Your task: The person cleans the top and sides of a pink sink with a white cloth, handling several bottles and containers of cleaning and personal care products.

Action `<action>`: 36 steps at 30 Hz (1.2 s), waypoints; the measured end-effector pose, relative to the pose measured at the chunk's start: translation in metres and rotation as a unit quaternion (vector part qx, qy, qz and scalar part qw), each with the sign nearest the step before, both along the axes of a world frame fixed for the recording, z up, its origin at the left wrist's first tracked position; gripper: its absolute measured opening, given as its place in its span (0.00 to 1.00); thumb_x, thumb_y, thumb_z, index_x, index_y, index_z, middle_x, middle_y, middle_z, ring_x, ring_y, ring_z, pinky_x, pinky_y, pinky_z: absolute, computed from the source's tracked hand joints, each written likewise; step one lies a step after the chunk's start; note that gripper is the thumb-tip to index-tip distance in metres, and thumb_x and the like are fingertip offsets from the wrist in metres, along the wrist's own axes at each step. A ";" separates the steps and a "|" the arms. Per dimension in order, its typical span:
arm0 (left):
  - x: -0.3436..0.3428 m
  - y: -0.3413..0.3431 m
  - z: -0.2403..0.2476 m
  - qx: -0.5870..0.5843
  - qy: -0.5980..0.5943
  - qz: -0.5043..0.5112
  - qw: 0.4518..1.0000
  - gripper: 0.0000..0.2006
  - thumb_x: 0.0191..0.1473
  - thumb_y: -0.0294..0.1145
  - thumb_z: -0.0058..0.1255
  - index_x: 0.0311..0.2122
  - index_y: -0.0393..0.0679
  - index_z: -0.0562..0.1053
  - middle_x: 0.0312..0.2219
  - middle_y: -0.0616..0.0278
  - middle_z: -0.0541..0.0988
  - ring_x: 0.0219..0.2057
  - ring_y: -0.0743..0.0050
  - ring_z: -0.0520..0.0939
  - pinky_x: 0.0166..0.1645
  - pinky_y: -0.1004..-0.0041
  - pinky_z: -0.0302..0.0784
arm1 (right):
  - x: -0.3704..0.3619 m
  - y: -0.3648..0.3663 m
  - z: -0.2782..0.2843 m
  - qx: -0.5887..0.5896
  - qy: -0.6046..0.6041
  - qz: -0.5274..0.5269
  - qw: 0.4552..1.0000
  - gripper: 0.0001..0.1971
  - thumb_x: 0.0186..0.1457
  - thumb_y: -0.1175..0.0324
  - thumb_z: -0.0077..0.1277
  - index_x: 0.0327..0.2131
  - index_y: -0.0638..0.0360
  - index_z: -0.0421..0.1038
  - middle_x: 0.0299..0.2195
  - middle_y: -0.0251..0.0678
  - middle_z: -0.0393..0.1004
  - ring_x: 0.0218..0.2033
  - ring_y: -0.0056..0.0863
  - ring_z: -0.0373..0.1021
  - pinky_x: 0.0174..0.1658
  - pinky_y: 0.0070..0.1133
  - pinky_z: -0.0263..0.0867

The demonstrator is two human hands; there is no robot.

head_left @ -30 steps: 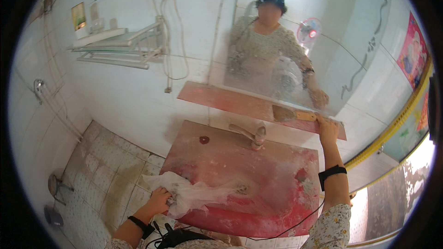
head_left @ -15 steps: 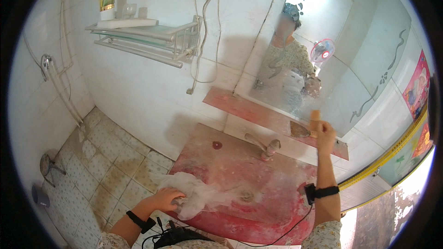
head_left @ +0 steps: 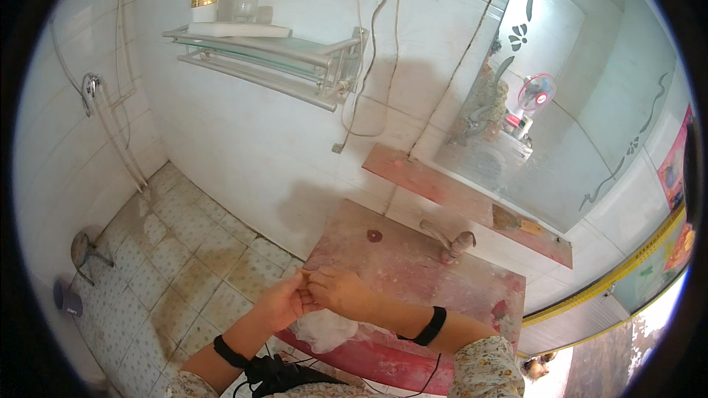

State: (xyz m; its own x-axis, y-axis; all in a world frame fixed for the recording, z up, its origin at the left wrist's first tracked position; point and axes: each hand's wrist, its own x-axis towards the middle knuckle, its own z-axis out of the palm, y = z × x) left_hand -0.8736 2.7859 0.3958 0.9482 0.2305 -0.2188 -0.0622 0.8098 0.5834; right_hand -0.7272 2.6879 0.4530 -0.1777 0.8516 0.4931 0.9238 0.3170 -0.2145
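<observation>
Over the near left edge of the red countertop [head_left: 413, 291], my two hands meet. My right hand [head_left: 338, 291] reaches across from the right with its fingers closed on a small, flat tan piece [head_left: 304, 272], mostly hidden by the fingers. Palm turned up, my left hand [head_left: 280, 304] meets it from the left, its fingers curled at the same piece. Just beneath them, a crumpled, sheer white plastic bag [head_left: 328, 330] lies on the counter's front edge. A scraper with a brown blade [head_left: 507, 219] rests on the narrow reddish shelf [head_left: 435, 183] below the mirror.
A tap [head_left: 456, 247] rises from the back of the counter, under the mirror [head_left: 560, 118]. On the left wall a glass-and-metal rack [head_left: 258, 55] carries a carton and a glass. A stool [head_left: 87, 256] and a dark bucket [head_left: 68, 298] stand on the tiled floor.
My right hand has come from the mirror shelf down and left to my left hand, bringing the tan piece. My left hand has let go of the plastic bag. The view has shifted.
</observation>
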 end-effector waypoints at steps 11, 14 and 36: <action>-0.029 0.009 -0.029 0.001 0.073 0.037 0.997 0.19 0.59 0.33 0.29 0.51 0.32 0.59 0.45 0.47 0.70 0.46 0.53 0.73 0.46 0.64 0.72 | 0.203 0.049 0.051 0.070 0.022 -0.373 0.925 0.06 0.48 0.65 0.49 0.28 0.54 0.74 0.30 0.39 0.73 0.31 0.37 0.70 0.33 0.27 0.66; -0.035 0.012 -0.035 0.010 0.082 0.047 0.995 0.20 0.58 0.36 0.34 0.52 0.33 0.58 0.46 0.45 0.69 0.45 0.52 0.73 0.47 0.61 0.71 | 0.218 0.060 0.052 -0.004 -0.197 -0.393 0.898 0.07 0.49 0.64 0.49 0.27 0.54 0.74 0.31 0.37 0.72 0.36 0.36 0.69 0.36 0.28 0.66; -0.010 0.011 0.001 0.014 0.063 0.006 0.998 0.18 0.58 0.33 0.34 0.50 0.33 0.60 0.45 0.51 0.70 0.45 0.60 0.74 0.46 0.66 0.73 | 0.105 0.009 0.046 -0.014 0.318 -0.250 0.915 0.09 0.49 0.69 0.49 0.34 0.60 0.74 0.26 0.29 0.74 0.26 0.17 0.67 0.29 0.16 0.62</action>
